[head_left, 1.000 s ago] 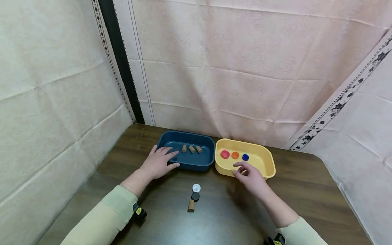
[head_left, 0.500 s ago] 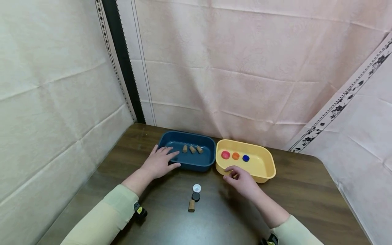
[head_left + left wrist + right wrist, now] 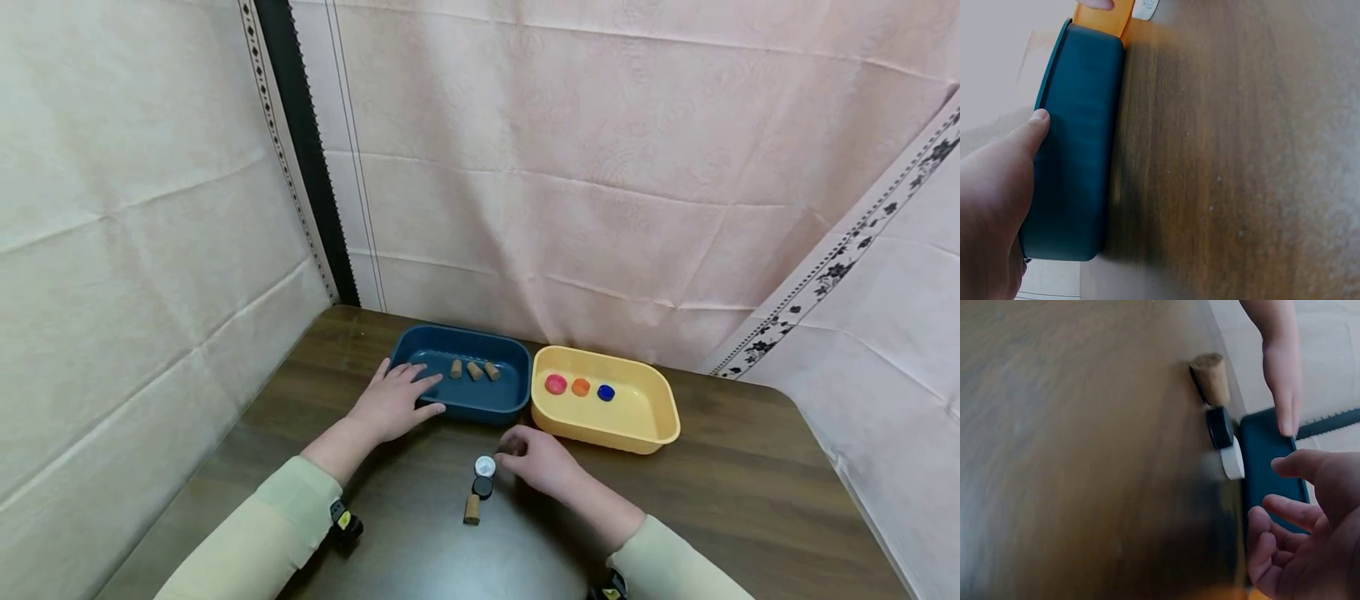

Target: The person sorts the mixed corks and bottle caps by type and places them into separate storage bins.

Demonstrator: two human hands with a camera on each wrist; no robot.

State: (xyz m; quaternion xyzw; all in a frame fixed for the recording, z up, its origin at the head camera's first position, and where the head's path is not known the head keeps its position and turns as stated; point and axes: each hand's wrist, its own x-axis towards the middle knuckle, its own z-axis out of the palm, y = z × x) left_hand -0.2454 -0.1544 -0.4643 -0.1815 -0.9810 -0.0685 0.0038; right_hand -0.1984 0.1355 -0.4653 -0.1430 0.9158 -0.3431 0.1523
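Note:
My left hand [image 3: 390, 407] lies with spread fingers over the left end of a dark blue tray [image 3: 480, 412]; in the left wrist view its thumb [image 3: 1038, 125] touches the rim. Several things stand in a line on the table: a white bottle cap [image 3: 485, 466], a black bottle cap [image 3: 483, 487] and a cork [image 3: 472, 509]. Right beside the white cap is my right hand [image 3: 542, 460], its fingers loosely bent. The right wrist view shows a gap between thumb [image 3: 1300, 464] and index finger, with nothing held.
Inside the blue tray lie three corks [image 3: 475, 371]. A yellow tray [image 3: 600, 433] stands to its right with a pink cap [image 3: 556, 384], an orange cap [image 3: 581, 387] and a blue cap [image 3: 606, 392]. Behind both trays hangs a pale cloth [image 3: 600, 167].
My right hand has moved left and nearer to me, from over the yellow tray's front rim to beside the white cap. The left hand has stayed on the blue tray.

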